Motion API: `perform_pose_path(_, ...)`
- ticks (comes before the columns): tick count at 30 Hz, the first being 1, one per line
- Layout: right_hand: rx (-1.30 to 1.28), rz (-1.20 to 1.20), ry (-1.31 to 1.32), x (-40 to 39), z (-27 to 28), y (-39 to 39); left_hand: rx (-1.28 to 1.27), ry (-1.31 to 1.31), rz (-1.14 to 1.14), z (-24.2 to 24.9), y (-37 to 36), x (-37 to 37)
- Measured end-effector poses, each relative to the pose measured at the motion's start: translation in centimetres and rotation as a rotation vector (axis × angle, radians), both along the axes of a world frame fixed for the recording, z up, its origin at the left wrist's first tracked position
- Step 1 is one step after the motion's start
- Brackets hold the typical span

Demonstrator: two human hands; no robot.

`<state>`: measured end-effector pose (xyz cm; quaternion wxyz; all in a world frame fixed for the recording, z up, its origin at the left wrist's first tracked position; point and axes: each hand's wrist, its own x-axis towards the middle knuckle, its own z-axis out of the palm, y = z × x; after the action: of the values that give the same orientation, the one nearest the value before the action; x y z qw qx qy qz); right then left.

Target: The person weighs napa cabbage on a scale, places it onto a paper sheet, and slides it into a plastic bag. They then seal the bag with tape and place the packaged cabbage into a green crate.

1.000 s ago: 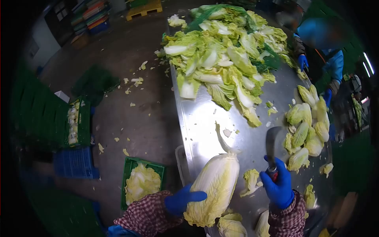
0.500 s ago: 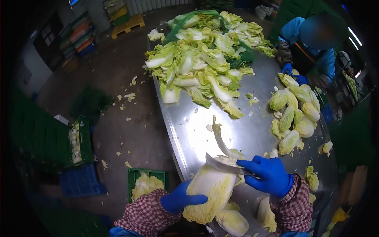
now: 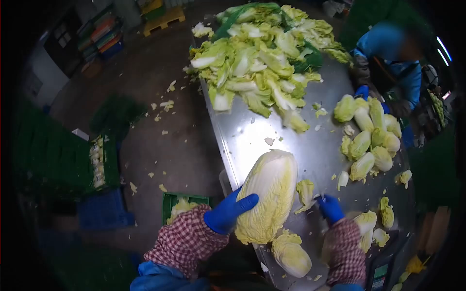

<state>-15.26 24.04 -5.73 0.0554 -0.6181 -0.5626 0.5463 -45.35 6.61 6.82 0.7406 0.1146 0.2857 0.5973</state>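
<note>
My left hand point(image 3: 228, 212), in a blue glove, is closed around a big Chinese cabbage point(image 3: 270, 196), raised with its pale cut base pointing away from me. My right hand point(image 3: 332, 208), gloved in blue too, is closed on the knife, whose blade is barely visible and blurred. A loose cabbage leaf point(image 3: 305, 195) lies on the metal table point(image 3: 228, 121) between the held cabbage and my right hand. Below the held head rests a smaller cabbage point(image 3: 291, 257). Another trimmed cabbage point(image 3: 365, 223) lies to the right of my right hand.
A heap of leaves point(image 3: 262, 68) with green netting covers the table's far end. Trimmed cabbages point(image 3: 371, 131) are piled at right, before a co-worker point(image 3: 388, 63) in blue gloves. A green crate point(image 3: 167, 206) holding leaves stands at lower left. A scale-like device point(image 3: 380, 276) is at lower right.
My right hand has moved down and right, taking the knife away from the cabbage's base. The cut strip of leaf is off the head. My left hand has lifted and turned the cabbage more upright.
</note>
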Motion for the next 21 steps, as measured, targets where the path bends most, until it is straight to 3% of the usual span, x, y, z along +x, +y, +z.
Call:
perform_pose_path(4, -0.003, -0.098, -0.023, 6.2, -3.5, -9.5, -0.085, -0.199, 0.045, 0.6, -0.4, 3.8)
perform_pose_path(6, 0.062, -0.005, -0.197, 9.4, -4.5, -13.5, -0.054, -0.207, 0.016, 1.0, -0.5, 6.5)
perform_pose_path(8, 0.422, 0.320, -0.472, 7.7, 2.9, -15.6, -0.007, -0.183, -0.026, 1.5, -1.1, 9.4)
perform_pose_path(10, 0.361, -0.186, 0.412, 5.9, 7.7, -17.3, 0.028, -0.069, -0.050, 1.9, -2.1, 13.2)
perform_pose_path(11, 0.238, -0.262, 0.864, 4.5, 11.1, -18.3, 0.063, 0.052, -0.030, 2.1, -2.8, 15.4)
perform_pose_path(12, 0.319, -0.157, 0.769, 4.3, 12.7, -19.2, 0.081, 0.190, -0.001, 1.7, -3.6, 17.7)
perform_pose_path(13, 0.235, -0.255, 0.869, 4.8, 13.7, -21.8, 0.095, 0.184, -0.044, 1.8, -4.3, 19.2)
perform_pose_path(14, 0.229, -0.411, 0.909, 4.6, 15.8, -23.3, 0.162, 0.387, -0.052, 1.9, -4.8, 20.3)
perform_pose_path(15, 0.203, -0.419, 0.944, 6.3, 15.5, -24.5, 0.238, 0.581, -0.062, 1.9, -5.3, 21.6)
perform_pose_path(17, 0.078, -0.352, 0.924, 10.2, 15.8, -28.0, 0.453, 0.551, 0.013, 5.0, -4.4, 23.3)
perform_pose_path(19, 0.071, -0.365, 0.958, 13.2, 14.1, -32.1, 0.548, 0.876, -0.382, 3.8, -5.2, 24.5)
perform_pose_path(21, 0.116, -0.396, 0.871, 17.2, 12.7, -35.7, 0.472, 0.958, -0.465, 2.3, -7.0, 28.2)
